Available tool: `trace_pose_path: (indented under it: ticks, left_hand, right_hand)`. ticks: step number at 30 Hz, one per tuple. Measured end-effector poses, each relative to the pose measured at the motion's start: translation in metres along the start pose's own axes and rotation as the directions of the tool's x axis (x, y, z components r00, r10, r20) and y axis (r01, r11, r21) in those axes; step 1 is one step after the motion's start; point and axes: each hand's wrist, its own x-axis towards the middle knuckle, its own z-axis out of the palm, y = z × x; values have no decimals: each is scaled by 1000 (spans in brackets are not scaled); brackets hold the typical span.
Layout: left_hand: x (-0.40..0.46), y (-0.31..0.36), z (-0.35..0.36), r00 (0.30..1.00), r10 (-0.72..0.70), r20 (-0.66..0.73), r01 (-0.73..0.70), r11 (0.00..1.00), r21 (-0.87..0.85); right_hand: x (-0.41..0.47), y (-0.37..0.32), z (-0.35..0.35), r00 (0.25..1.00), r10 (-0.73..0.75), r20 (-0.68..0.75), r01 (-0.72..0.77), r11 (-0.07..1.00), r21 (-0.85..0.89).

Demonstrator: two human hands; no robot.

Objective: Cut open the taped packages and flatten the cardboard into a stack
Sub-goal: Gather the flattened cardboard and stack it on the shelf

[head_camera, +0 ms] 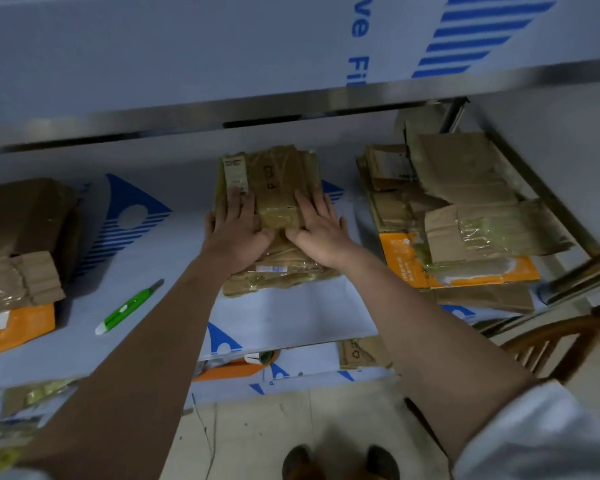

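Note:
A flattened brown cardboard piece [274,174] wrapped in shiny tape lies in the middle of the shelf. My left hand [234,225] and my right hand [317,225] both press flat on its near half, fingers straight, thumbs almost meeting. A green and white utility knife [129,306] lies on the shelf to the left of my left forearm, untouched. A pile of flattened cardboard [465,209] with an orange-printed sheet sits to the right. More taped packages [18,244] sit at the left edge.
The white shelf surface [291,313] carries blue logos, with another shelf board close overhead. A metal frame bar [582,271] and a wooden chair [561,344] stand at the right. A lower shelf holds a tape roll [260,357] and cardboard. My shoes show on the floor.

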Motion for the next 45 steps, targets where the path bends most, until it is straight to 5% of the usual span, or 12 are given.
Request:
trace_pose_path:
  ticks: [4, 11, 18, 21, 24, 29, 33, 37, 41, 45]
  left_hand:
    - [-3, -4, 2, 1000, 2, 26, 2, 991, -131]
    - [-1, 3, -9, 993, -44, 106, 50, 997, -56]
    - [-12, 24, -40, 993, -116, 5, 115, 989, 92]
    - [-21, 42, -50, 990, -119, -77, 125, 990, 70]
    - [-29, 69, -55, 973, -51, -225, 73, 993, 91]
    - [-43, 115, -39, 788, 283, -547, -251, 959, 134]
    - [-67, 167, 0, 907, 310, -284, -384, 886, -259]
    - [-76, 195, 47, 989, 117, 92, -43, 816, -576]
    - [-79, 209, 61, 961, -34, 274, 264, 402, -877]
    - [-73, 203, 68, 949, -156, 276, 316, 425, -848]
  right_hand:
    - [6, 10, 7, 1000, -18, 21, 17, 1000, 24]
    - [4, 1, -6, 998, -16, 57, 24, 990, -136]
    - [-66, 16, -52, 891, -294, -345, 227, 948, -221]
    - [-97, 54, -97, 920, -132, -368, 28, 961, -275]
    - [-120, 102, -132, 969, 101, -227, -179, 917, -357]
    - [-127, 171, -135, 985, 160, -64, -172, 919, -355]
    - [-132, 184, -139, 999, 11, -42, -30, 870, -493]
    - [-137, 169, -156, 993, -56, -101, -4, 861, -509]
    - [-140, 167, -173, 955, -95, -281, -34, 906, -421]
    - [-136, 172, -178, 843, -109, -526, 6, 981, -194]
